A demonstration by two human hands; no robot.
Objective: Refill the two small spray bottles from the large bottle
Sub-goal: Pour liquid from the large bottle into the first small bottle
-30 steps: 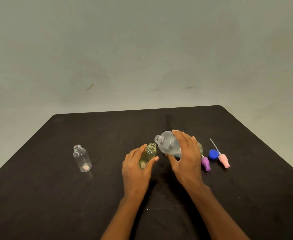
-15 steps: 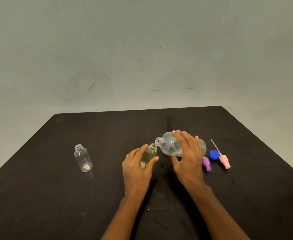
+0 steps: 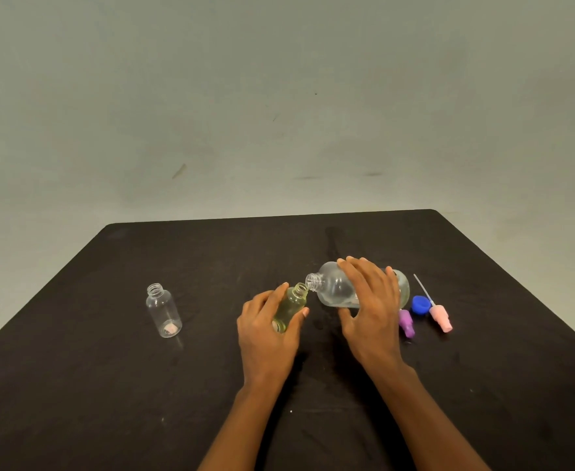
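Observation:
My right hand [image 3: 371, 311] grips the large clear bottle [image 3: 333, 287], tipped nearly flat with its open mouth pointing left. The mouth meets the rim of a small open bottle [image 3: 292, 305] that holds yellowish liquid. My left hand [image 3: 267, 331] holds that small bottle, tilted toward the large one, just above the black table [image 3: 211, 260]. A second small clear bottle [image 3: 163, 311] stands upright and uncapped on the left, with only a pale patch showing at its bottom.
Right of the large bottle lie a purple spray cap [image 3: 407, 322], a blue screw cap [image 3: 420, 304] and a pink spray cap [image 3: 440, 317] with its thin dip tube. A pale wall rises beyond the table's far edge.
The large bottle has tipped lower and its mouth has dropped to the small bottle's rim. My left hand keeps the small bottle in the same place.

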